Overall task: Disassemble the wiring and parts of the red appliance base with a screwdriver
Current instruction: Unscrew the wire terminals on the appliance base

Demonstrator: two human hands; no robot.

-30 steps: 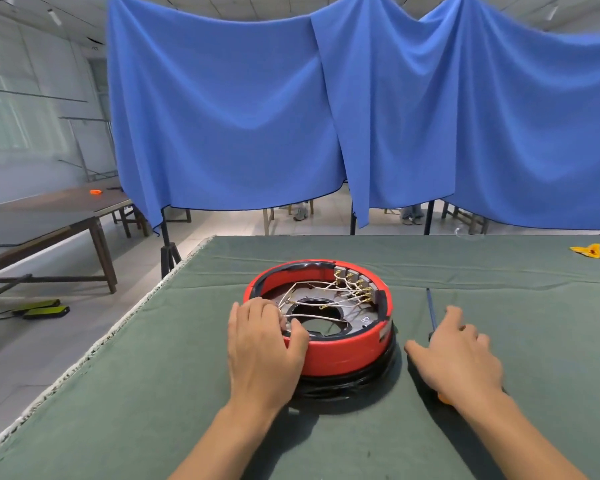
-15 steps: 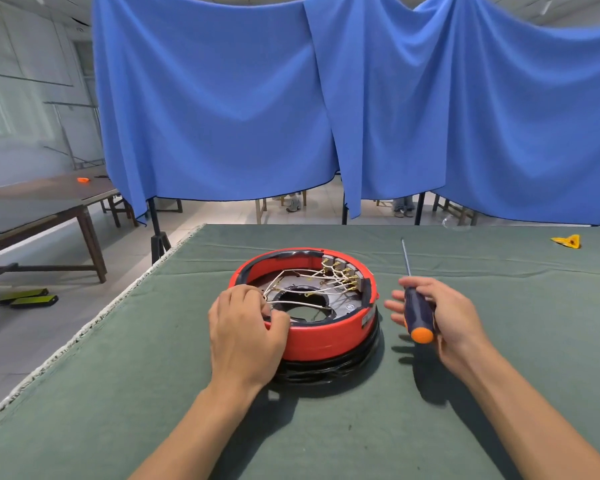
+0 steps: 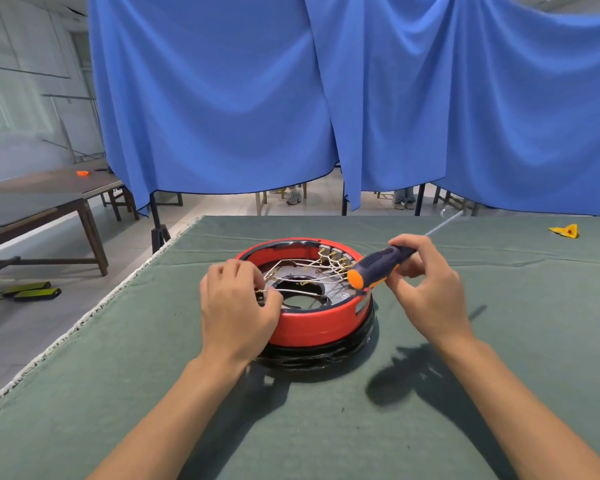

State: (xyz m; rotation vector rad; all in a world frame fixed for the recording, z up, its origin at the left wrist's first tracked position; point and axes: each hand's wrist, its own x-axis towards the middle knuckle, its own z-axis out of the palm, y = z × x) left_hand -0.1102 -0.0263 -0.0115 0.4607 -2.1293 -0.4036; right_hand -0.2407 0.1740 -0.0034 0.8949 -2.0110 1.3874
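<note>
The work surface is a table (image 3: 499, 341) covered with dark green cloth, its left edge trimmed in white fringe. The red appliance base (image 3: 317, 327) sits near the middle of the cloth on a black lower ring, open side up, with pale wires (image 3: 305, 268) crossing its interior. The left hand (image 3: 236, 313) rests on the near-left rim, fingers curled over the edge and gripping it. The right hand (image 3: 430, 289) holds the screwdriver (image 3: 378, 268) above the right side of the base, fingers curled round the dark handle; the orange butt points toward the person and the metal shaft angles away to the upper right. A small yellow item (image 3: 565, 231) lies at the far right of the cloth. Behind the table hang blue curtains (image 3: 291, 98). To the left stands a brown wooden table (image 3: 49, 195) on a pale tiled floor (image 3: 32, 327).
</note>
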